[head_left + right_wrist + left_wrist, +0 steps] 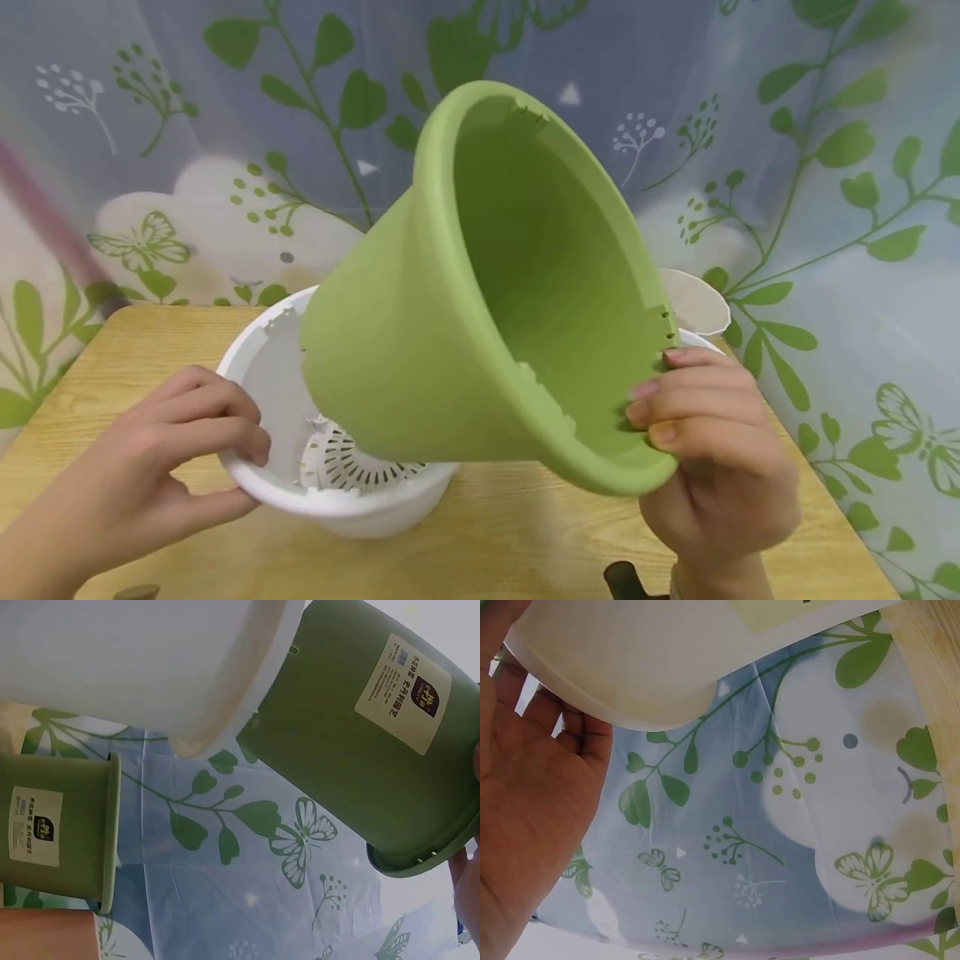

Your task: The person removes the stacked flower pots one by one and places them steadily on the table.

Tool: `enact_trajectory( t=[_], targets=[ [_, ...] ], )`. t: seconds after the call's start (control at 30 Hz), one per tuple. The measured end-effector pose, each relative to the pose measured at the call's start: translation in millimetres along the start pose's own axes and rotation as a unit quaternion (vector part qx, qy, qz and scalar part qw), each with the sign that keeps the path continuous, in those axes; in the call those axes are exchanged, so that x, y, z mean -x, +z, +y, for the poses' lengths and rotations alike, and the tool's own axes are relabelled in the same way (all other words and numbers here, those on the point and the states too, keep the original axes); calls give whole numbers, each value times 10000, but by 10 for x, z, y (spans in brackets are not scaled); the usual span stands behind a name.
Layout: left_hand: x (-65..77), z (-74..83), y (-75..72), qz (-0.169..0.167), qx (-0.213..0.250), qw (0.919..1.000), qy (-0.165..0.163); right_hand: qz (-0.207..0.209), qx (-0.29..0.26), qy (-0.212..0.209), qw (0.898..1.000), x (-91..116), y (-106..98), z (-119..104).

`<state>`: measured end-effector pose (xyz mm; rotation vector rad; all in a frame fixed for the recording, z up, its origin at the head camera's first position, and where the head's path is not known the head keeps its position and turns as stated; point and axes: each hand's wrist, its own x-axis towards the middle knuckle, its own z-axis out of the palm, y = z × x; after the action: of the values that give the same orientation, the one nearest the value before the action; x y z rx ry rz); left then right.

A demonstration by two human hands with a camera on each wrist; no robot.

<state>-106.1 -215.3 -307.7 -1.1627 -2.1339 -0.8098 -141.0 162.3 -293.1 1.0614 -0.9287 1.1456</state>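
My right hand (pixel 720 450) grips the rim of a green plastic flower pot (pixel 375 350), fingers inside and thumb side below. The pot is tilted, mouth facing right and up. Its base end overlaps the mouth of a white flower pot (pixel 360 517) in the head view; contact there cannot be told. On the left, my left hand (pixel 172 467) holds the white pot's rim, fingers over the edge and thumb outside. A white slotted disc (pixel 360 462) shows inside the white pot. In the right wrist view, the green pot (pixel 352 750) carries a paper label (pixel 405 694).
Behind the green pot at right stands a white rounded piece (pixel 697 304), partly hidden. A black object (pixel 624 579) lies at the wooden table's (pixel 510 542) front edge. The right wrist view also shows another green pot (pixel 82 825) and an orange pot (pixel 49 935). A leaf-printed curtain (pixel 847 250) hangs behind.
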Motion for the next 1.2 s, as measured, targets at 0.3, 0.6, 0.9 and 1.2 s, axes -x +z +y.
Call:
enact_trajectory(
  t=[0.3, 0.6, 0.9, 1.2],
  targets=[
    [29, -52, -34, -38, -109, 9999, -26, 152, 190, 89, 9997, -116, -97, -3],
    [149, -162, -96, 15, -279, 9990, -362, -1015, 174, 643, 9926, -196, -125, -1],
    [180, -215, -138, 100, -132, 9989, -442, -1170, 261, 638, 9907, -259, -165, -18],
    [208, -238, -151, 112, -308, 9975, -625, -909, 267, 602, 9937, -211, -367, -37]
  ],
)
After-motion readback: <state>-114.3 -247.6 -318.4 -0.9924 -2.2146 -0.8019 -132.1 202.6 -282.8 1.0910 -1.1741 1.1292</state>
